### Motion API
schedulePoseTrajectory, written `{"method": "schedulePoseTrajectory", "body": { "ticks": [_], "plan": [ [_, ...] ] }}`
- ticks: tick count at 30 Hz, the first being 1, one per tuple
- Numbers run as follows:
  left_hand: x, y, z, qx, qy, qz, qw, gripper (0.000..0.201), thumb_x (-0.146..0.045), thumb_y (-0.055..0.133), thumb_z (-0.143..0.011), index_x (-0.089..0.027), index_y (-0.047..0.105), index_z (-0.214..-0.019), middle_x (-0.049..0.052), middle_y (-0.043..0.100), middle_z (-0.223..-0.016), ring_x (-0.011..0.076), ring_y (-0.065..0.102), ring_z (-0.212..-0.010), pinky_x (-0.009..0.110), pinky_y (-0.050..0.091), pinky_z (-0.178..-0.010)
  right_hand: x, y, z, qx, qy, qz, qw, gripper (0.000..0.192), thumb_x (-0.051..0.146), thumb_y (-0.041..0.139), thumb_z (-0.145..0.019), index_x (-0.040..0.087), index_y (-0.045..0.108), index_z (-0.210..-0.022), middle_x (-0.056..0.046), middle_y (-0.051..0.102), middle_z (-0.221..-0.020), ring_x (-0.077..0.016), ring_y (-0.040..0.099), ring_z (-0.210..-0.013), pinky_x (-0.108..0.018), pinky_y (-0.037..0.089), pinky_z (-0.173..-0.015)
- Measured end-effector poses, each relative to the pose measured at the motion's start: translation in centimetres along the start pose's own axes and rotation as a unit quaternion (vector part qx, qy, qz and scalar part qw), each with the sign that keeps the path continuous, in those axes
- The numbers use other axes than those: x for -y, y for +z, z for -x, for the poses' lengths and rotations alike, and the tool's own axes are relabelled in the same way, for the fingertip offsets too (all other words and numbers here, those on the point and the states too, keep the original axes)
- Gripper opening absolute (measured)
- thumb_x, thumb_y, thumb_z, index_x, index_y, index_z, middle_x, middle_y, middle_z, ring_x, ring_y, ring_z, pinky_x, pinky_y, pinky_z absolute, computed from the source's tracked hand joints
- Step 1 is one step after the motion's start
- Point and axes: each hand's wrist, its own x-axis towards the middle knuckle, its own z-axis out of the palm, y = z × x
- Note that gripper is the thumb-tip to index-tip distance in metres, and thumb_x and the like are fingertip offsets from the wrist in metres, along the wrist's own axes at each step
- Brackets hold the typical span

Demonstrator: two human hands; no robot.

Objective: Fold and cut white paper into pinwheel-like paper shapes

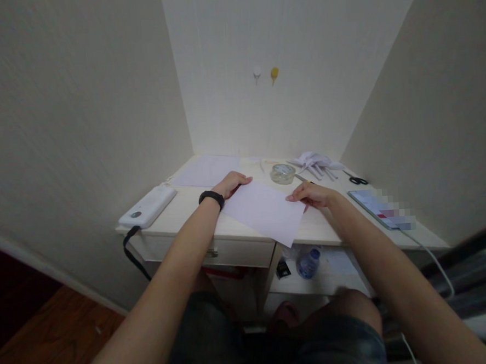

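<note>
A white sheet of paper (265,209) lies at a slant on the white desk, one corner reaching past the front edge. My left hand (232,183), with a black band on the wrist, is closed on the sheet's far left corner. At the right edge, my right hand (312,194) pinches the paper between thumb and fingers; some fingertips are hidden beneath it. Just beyond the sheet stands a roll of clear tape (282,173). Part of a dark, thin tool with a yellow part (304,179) shows behind my right hand.
Another paper sheet (207,170) lies at the back left, above a white device (148,206) with a black strap. Folded paper pieces (316,164), black scissors (358,180) and a tablet (378,209) with a cable occupy the right. A bottle (309,263) sits on the shelf below.
</note>
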Motion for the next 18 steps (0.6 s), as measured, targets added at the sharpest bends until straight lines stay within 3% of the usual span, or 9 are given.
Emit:
{"method": "schedulePoseTrajectory", "body": {
  "ticks": [5, 18],
  "plan": [
    [0.5, -0.4, -0.6, 0.012, 0.007, 0.007, 1.0, 0.034, -0.033, 0.087, -0.064, -0.015, 0.059, -0.064, 0.002, 0.062, -0.059, 0.014, 0.057, -0.05, 0.028, 0.044, -0.053, -0.2, -0.7, 1.4, 0.027, 0.044, 0.012, 0.999, 0.034, 0.035, 0.087, -0.06, 0.007, 0.074, -0.075, -0.016, 0.075, -0.071, -0.0182, 0.068, -0.051, -0.023, 0.059, -0.046],
    [0.4, -0.2, -0.3, 0.015, 0.009, -0.038, 0.999, 0.038, -0.034, 0.088, -0.063, -0.015, 0.056, -0.056, 0.001, 0.058, -0.054, 0.0119, 0.052, -0.045, 0.026, 0.037, -0.049, -0.5, -1.1, 2.3, 0.052, 0.051, 0.018, 0.997, 0.039, 0.04, 0.087, -0.062, 0.006, 0.075, -0.076, -0.017, 0.075, -0.072, -0.02, 0.071, -0.054, -0.024, 0.059, -0.049]
  ]
}}
